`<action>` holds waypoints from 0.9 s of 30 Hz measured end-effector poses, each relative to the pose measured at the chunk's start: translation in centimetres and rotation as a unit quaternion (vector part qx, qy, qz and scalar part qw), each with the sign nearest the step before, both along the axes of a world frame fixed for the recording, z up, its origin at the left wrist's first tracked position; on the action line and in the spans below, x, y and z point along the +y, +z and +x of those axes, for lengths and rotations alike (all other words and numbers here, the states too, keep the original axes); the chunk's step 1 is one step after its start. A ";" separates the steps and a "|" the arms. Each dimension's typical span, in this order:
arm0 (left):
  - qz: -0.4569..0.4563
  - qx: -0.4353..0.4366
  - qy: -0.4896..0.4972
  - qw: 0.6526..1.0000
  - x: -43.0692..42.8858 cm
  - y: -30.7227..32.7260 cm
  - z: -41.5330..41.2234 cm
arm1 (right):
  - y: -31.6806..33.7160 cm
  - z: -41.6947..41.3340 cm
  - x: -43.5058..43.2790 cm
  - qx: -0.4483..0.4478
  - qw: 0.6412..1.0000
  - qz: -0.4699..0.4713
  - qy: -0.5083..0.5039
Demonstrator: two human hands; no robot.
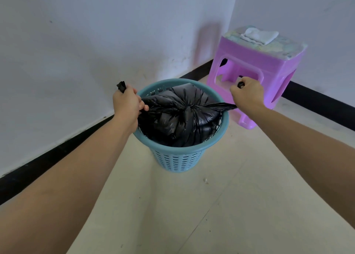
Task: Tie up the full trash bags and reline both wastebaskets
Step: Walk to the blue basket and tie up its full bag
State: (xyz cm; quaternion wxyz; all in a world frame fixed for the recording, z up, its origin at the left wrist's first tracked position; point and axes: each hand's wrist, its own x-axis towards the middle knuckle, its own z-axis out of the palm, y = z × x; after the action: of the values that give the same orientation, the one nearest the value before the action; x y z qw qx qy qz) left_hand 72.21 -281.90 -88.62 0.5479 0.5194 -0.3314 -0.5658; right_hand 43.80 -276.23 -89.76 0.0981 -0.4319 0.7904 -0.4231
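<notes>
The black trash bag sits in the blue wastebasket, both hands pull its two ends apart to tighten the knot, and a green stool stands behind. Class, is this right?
Not quite: the stool is purple, not green, as the head view shows. The rest holds: the black trash bag sits in the blue wastebasket, and the left hand and right hand pull its ends apart.

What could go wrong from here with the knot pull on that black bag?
1. Both hands, left and right, pull the twisted ends of the black bag apart; the thin stretched plastic near the knot could tear.
2. The bag still sits in the blue wastebasket, which nothing holds; an uneven pull may tip it.
3. The right hand works close to the pink stool and might bump it.
</notes>
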 end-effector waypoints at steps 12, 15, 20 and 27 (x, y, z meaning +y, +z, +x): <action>0.070 -0.279 -0.180 0.941 1.5 3.5 -0.9 | 3.3 4.8 -1.5 -0.191 0.963 -0.014 0.190; 0.121 -0.124 -0.193 0.966 1.9 3.6 -1.5 | 4.2 6.7 -1.4 -0.320 0.922 -0.077 0.204; 0.033 -0.111 -0.218 0.969 2.1 1.9 -1.2 | 5.0 7.9 -1.0 -0.436 0.870 -0.108 0.205; -0.028 -0.105 -0.170 0.979 2.0 1.2 -0.8 | 4.4 7.1 -0.8 -0.485 0.842 -0.093 0.219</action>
State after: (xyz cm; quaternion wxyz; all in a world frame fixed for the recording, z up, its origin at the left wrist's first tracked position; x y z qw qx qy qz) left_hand 71.46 -279.92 -87.47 0.4204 0.4961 -0.4862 -0.5838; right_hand 50.92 -277.08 -85.31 0.5183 -0.3408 0.4837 -0.6174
